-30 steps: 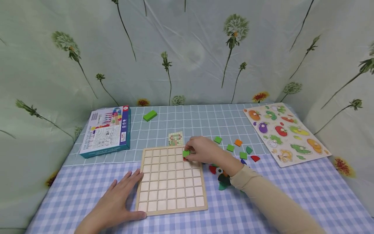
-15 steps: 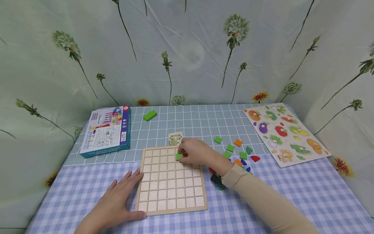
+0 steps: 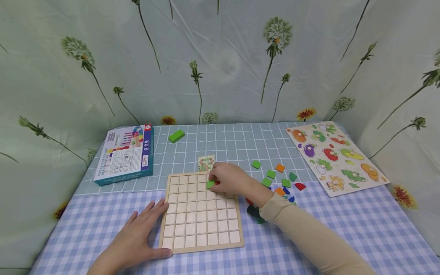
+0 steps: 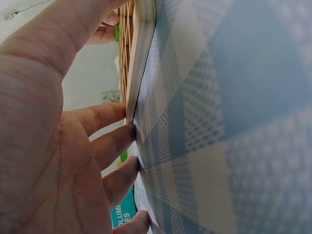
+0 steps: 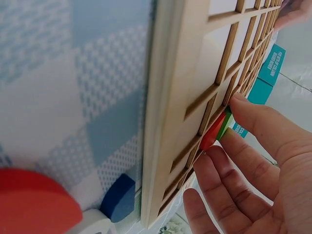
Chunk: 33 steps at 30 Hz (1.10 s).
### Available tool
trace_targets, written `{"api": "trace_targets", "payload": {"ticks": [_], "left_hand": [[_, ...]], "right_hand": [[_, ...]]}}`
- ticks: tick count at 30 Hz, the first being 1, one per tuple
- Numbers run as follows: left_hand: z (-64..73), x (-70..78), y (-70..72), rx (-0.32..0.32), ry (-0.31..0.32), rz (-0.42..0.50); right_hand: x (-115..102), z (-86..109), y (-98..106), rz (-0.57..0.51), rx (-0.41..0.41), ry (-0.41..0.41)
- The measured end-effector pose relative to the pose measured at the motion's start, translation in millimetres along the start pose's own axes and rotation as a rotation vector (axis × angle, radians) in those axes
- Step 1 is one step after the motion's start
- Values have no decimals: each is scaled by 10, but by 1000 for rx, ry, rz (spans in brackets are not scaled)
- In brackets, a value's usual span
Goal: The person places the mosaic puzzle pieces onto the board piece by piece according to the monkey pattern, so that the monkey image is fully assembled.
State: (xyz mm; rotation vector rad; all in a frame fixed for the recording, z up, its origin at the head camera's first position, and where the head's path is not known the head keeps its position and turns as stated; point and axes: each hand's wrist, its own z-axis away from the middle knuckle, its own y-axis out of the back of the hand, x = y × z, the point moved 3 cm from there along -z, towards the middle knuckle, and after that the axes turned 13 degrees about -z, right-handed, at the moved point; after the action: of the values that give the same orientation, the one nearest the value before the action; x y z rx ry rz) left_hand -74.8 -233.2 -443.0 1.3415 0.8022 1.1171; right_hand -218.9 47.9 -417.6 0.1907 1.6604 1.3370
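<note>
In the head view a wooden grid board (image 3: 196,217) lies on the checked cloth. My right hand (image 3: 231,179) is over its far edge, pinching a green square tile (image 5: 224,124) between thumb and index finger. That tile is at the grid, just left of a red piece (image 5: 212,130) lying in a cell; whether it sits fully in a cell I cannot tell. My left hand (image 3: 135,235) touches the board's left side, fingers spread and thumb at the near left corner. Beyond the board lies a small pattern card (image 3: 205,163), partly behind my right hand.
Right of the board are loose green tiles (image 3: 286,183), orange tiles (image 3: 280,167), a red quarter-round piece (image 3: 300,186) and dark pieces partly under my right forearm. A vegetable puzzle board (image 3: 337,156), a boxed game (image 3: 125,152) and a green block (image 3: 177,136) lie farther back.
My right hand has moved slightly left with the green tile, from above the red piece to the spot beside it, then held nearly still. The left hand has stayed put.
</note>
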Motion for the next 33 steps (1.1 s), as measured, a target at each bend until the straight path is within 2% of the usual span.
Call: {"api": "trace_targets", "payload": {"ticks": [19, 25, 33], "left_hand": [[-9, -3, 7, -21, 14, 24], [-5, 6, 14, -5, -3, -5], [-16, -9, 1, 7, -2, -8]], "right_hand": [[-13, 7, -3, 6, 6, 26], [-20, 9, 1, 11, 0, 24], [33, 43, 50, -48, 23, -17]]}}
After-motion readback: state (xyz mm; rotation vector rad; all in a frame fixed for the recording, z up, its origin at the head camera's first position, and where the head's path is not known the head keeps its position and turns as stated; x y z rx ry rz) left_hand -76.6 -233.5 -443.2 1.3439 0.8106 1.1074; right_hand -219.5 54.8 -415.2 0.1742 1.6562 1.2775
